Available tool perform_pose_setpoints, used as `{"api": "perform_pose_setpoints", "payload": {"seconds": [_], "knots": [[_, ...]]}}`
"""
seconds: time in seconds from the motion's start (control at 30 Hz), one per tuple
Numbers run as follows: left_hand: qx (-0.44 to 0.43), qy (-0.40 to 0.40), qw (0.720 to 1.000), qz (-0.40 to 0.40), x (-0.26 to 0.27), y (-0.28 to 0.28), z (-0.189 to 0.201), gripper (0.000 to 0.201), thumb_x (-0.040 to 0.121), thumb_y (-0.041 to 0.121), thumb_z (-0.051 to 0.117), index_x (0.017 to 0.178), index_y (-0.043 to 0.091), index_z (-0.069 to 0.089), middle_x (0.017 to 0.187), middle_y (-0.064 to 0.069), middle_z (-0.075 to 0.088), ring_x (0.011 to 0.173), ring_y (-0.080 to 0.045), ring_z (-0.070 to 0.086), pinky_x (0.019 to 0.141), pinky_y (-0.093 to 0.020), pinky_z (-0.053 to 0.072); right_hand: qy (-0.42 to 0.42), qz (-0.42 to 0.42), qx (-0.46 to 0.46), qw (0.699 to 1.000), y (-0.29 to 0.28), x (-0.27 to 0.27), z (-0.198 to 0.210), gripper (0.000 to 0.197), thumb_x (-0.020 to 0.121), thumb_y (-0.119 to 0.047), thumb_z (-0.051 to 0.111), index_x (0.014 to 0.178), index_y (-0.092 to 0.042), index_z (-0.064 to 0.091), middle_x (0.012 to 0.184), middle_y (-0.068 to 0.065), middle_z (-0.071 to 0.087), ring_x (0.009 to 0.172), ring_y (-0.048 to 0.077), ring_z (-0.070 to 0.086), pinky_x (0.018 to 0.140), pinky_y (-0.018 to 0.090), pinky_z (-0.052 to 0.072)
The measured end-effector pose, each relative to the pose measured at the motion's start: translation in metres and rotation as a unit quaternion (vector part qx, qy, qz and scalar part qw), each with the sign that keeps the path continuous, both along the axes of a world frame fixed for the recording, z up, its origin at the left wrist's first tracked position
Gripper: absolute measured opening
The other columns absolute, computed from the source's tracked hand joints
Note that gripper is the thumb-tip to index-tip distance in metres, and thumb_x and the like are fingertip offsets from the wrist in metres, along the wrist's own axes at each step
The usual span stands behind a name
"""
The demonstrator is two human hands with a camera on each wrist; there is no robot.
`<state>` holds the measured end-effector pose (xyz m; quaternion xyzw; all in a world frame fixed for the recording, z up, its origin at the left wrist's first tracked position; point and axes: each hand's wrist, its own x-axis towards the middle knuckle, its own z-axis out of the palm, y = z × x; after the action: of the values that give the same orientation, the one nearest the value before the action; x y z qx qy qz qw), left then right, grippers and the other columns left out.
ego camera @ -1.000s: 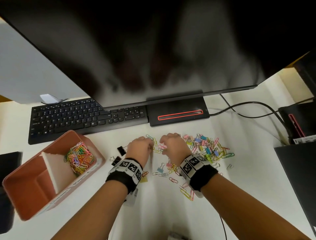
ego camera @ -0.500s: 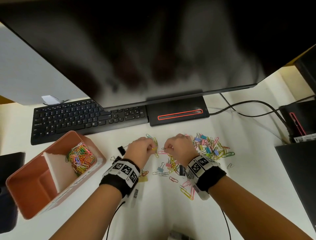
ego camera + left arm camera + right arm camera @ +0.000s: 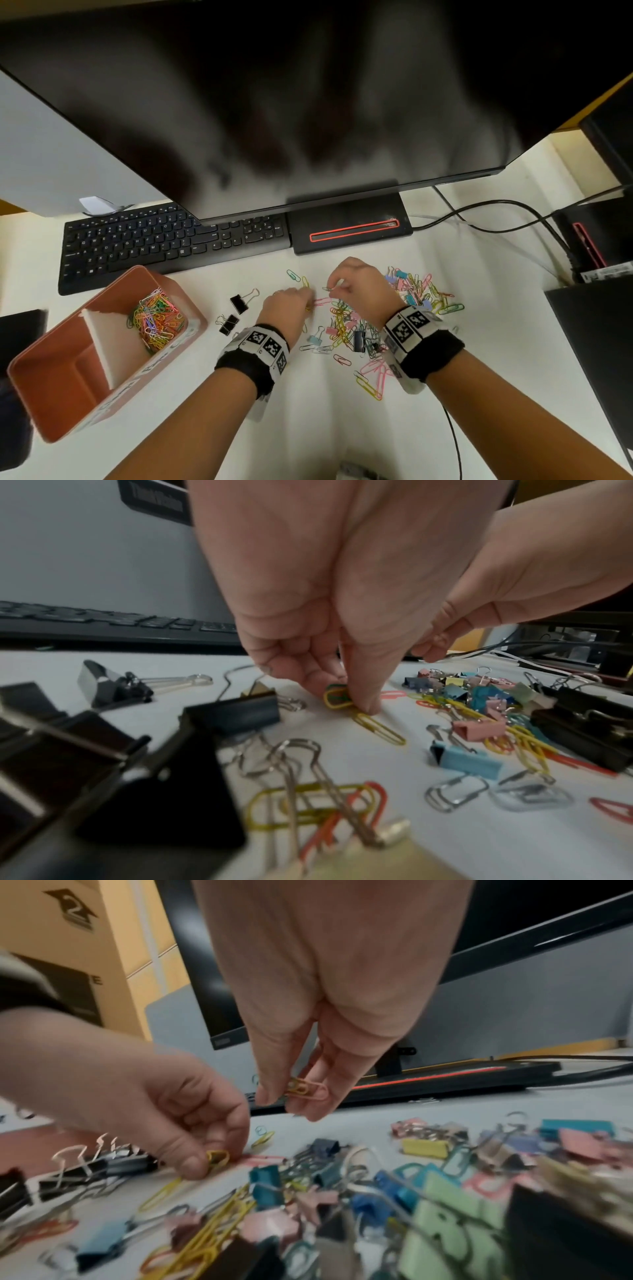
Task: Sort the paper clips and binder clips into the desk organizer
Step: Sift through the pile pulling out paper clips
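A pile of coloured paper clips and binder clips [image 3: 370, 318] lies scattered on the white desk. My left hand [image 3: 301, 298] is down on the desk and pinches a few paper clips [image 3: 337, 697], yellow and green, at the pile's left edge. My right hand [image 3: 337, 286] hovers just above the desk, pinching pink and yellow paper clips [image 3: 306, 1089] between thumb and fingers. The orange desk organizer [image 3: 65, 377] stands at the left, with a heap of paper clips [image 3: 156, 320] in its rear compartment. Black binder clips [image 3: 239, 303] lie between the organizer and my left hand.
A black keyboard [image 3: 164, 240] and monitor base [image 3: 349, 226] lie behind the pile, under a large monitor [image 3: 308, 102]. Cables [image 3: 496, 212] run to black devices at the right. A dark object [image 3: 20, 329] sits at the left edge.
Both hands have shifted slightly right over the pile. My right hand has lifted clear of the desk with clips pinched, while the left has dropped onto clips at the pile's left edge.
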<state>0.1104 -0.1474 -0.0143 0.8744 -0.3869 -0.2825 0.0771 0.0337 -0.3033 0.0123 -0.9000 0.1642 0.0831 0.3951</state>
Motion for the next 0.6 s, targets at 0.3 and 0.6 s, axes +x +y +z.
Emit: {"api": "perform_pose_setpoints", "payload": {"seconds": [0.3,0.6], "knots": [[-0.066,0.052,0.976,0.2,0.006,0.02,0.011,0.02,0.075,0.026,0.073,0.087,0.015,0.061,0.08,0.001,0.061,0.076,-0.018,0.057,0.069,-0.028,0.044,0.085,0.186,-0.138,0.969,0.025,0.017,-0.032,0.017,0.072,-0.013,0.074,0.086,-0.015,0.064,0.103,0.002,0.059,0.089,0.022,0.059,0.078,0.036,0.052],[0.055,0.016,0.986,0.155,-0.007,0.005,0.004,0.008,0.082,0.014,0.057,0.089,0.012,0.055,0.095,-0.01,0.057,0.09,-0.028,0.056,0.075,-0.036,0.046,0.122,0.139,-0.123,0.975,0.024,0.016,-0.032,0.019,0.085,-0.005,0.056,0.103,-0.012,0.06,0.098,0.008,0.067,0.09,0.024,0.061,0.079,0.036,0.053]]}}
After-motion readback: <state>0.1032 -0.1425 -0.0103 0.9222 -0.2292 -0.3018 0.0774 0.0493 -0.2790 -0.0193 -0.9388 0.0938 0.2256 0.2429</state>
